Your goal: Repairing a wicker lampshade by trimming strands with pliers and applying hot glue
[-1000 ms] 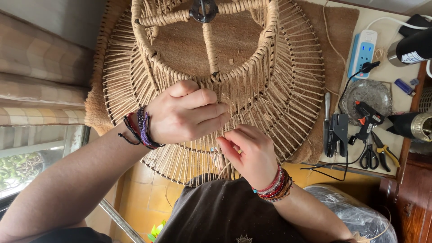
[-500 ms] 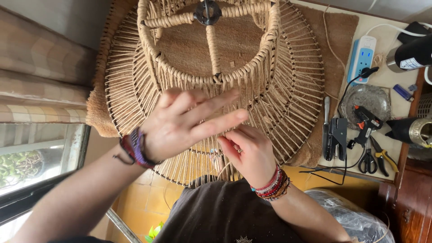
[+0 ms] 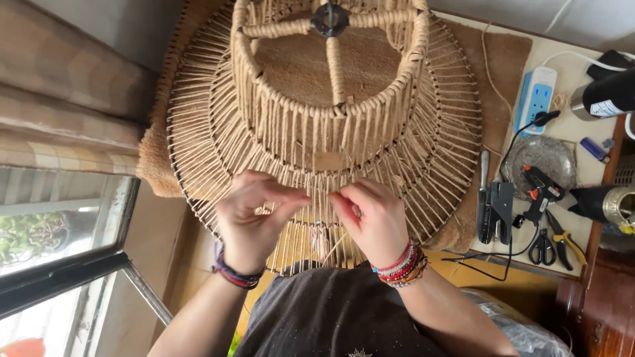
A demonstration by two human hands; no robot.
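A large round wire lampshade frame (image 3: pixel 218 125) wrapped in jute twine fills the middle of the view, lying on a brown mat. My left hand (image 3: pixel 254 221) and my right hand (image 3: pixel 370 221) meet at the frame's near rim. Both pinch a thin strand of jute twine (image 3: pixel 321 196) stretched between their fingertips, over the vertical twine strands. Each wrist wears beaded bracelets. A small tan patch sits on the inner ring just above the hands.
A blue-and-white power strip (image 3: pixel 537 99), a black glue gun (image 3: pixel 539 185), a stapler (image 3: pixel 493 205), scissors (image 3: pixel 541 246), yellow-handled pliers (image 3: pixel 567 241) and a glass dish (image 3: pixel 542 155) lie at the right. A window (image 3: pixel 59 244) and striped curtain are at the left.
My left hand has come off the frame's rim and dropped beside the right hand. Both now pinch the twine at the near edge.
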